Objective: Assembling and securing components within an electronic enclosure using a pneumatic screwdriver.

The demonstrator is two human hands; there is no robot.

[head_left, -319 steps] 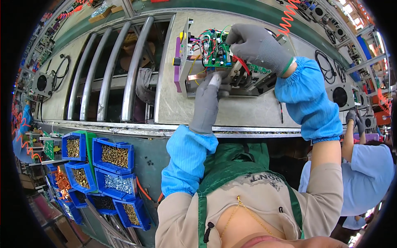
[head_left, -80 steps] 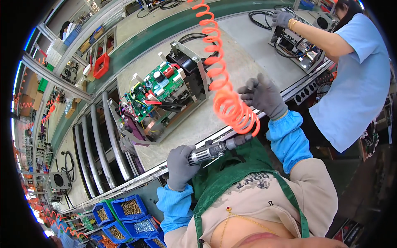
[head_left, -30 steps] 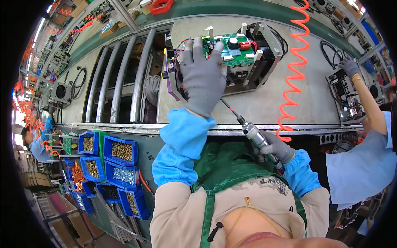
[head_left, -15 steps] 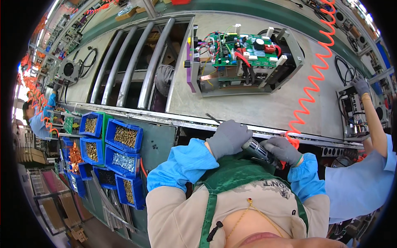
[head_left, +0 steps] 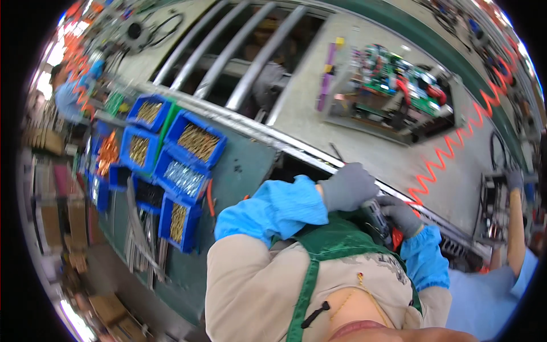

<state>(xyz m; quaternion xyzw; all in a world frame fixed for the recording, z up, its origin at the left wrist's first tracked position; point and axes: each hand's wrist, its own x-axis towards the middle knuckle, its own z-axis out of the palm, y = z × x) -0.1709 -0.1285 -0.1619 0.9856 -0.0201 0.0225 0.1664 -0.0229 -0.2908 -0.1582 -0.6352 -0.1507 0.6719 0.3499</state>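
A pneumatic screwdriver (head_left: 376, 218), grey and dark with red at its rear end, lies slantwise in front of my chest. My left hand (head_left: 348, 187), in a grey glove, is closed around its front end. Past those knuckles a thin dark rod (head_left: 336, 151) sticks out toward the bench; whether it belongs to the screwdriver is hidden by the glove. My right hand (head_left: 401, 216), gloved too, grips the tool's body near the rear. Beyond both hands, an opened metal chassis (head_left: 393, 122) with a green circuit board (head_left: 420, 100) rests on the bench, untouched.
Blue bins (head_left: 183, 176) of screws and small metal parts stand on the green side table (head_left: 239, 191) at left. Metal rollers (head_left: 228, 57) span an opening. A red coiled hose (head_left: 441, 162) crosses the bench at right. A co-worker's gloved hand (head_left: 514, 179) touches another unit.
The whole view has turned and blurred: the bins and chassis now appear farther right, and the chassis more tilted. Both hands keep their hold on the screwdriver.
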